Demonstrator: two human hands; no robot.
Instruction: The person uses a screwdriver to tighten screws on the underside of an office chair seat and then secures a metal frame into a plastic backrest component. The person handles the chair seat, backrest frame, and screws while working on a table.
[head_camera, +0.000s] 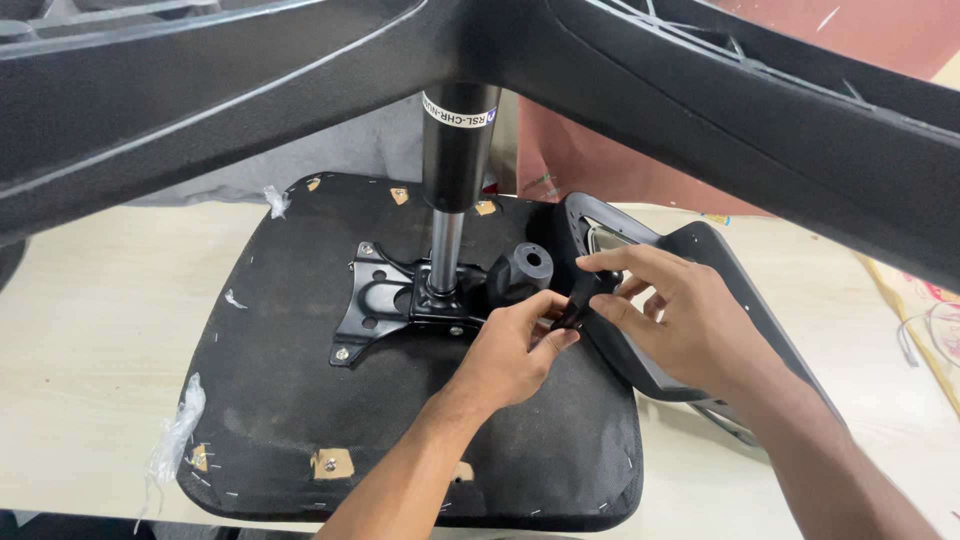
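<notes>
Chair seat (400, 400) lies underside up on the bench (90, 320). Metal mounting plate (385, 300) is already on it, gas cylinder (455, 150) standing in the plate, star base (700, 90) on top. Armrest (640, 300), just right of the fingers, looks not yet fastened. Left hand (510, 350) and right hand (680, 315) meet at its bracket; left fingers (560, 340) pinched together on a small black part (575, 310), right fingers curled on the armrest edge. No containers visible.

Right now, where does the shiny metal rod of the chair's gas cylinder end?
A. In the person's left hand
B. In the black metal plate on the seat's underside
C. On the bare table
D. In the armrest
B: the gas cylinder stands upright in the black metal plate bolted to the seat underside, beside both hands.
</notes>
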